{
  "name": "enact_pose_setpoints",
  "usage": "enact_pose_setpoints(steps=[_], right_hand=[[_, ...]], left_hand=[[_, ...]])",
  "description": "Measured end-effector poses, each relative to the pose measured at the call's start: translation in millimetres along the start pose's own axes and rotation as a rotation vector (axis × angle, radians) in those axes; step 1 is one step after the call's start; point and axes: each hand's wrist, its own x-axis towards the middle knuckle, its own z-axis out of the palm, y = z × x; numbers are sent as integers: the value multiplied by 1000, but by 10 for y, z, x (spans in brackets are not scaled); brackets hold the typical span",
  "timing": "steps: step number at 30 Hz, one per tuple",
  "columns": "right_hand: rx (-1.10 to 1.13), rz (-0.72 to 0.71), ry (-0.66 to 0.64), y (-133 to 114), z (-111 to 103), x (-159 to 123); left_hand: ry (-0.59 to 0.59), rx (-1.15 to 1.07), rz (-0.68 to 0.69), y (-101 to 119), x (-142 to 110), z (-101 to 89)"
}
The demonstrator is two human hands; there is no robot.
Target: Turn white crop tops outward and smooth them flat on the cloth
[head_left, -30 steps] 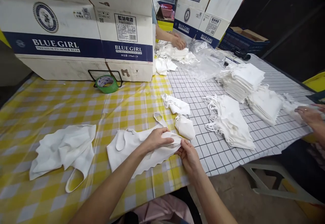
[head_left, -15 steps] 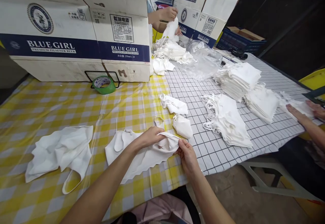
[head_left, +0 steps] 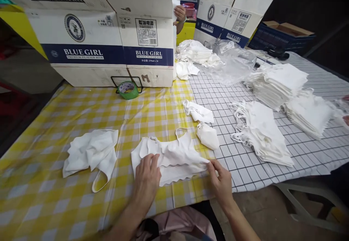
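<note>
A white strappy top (head_left: 174,157), like a camisole, lies spread on the yellow checked cloth in front of me. My left hand (head_left: 147,175) rests palm down on its near left part, fingers stretched out. At the right end, my right hand (head_left: 219,177) pinches the corner of the fabric between thumb and fingers. Another white top (head_left: 92,153) lies crumpled to the left, one strap looped toward me. Two small folded white pieces, one (head_left: 199,111) behind the other (head_left: 208,135), sit just beyond the right end of the spread top.
Neat stacks of white tops (head_left: 261,131) stand on the grid cloth at right. A large beer carton (head_left: 109,33) blocks the back left, with a green tape roll (head_left: 128,90) before it. Co-workers' hands (head_left: 180,13) show at the back and right edge. Clear plastic bags (head_left: 234,64) lie behind.
My left hand has let go of the top's upper edge and come down onto its left part. The fabric lies flatter. My right hand still holds the right end. The view has shifted left.
</note>
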Motion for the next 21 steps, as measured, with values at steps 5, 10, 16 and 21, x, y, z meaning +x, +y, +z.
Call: enact_pose_setpoints(steps=[5,10,16,21], right_hand=[[-227,-151,47,187,-49,-55],[-369,-536,-116,-1,234,24],[-439,-887,-557,-419,886,206],[-231,-782,-649,-761,1110,291]], left_hand=[[117,-17,-164,-249,-583,7],[124,-108,-242,-291,-802,-68],[65,-80,-268,-300,-878,-98],[93,-200,-301,-232,-747,-133]])
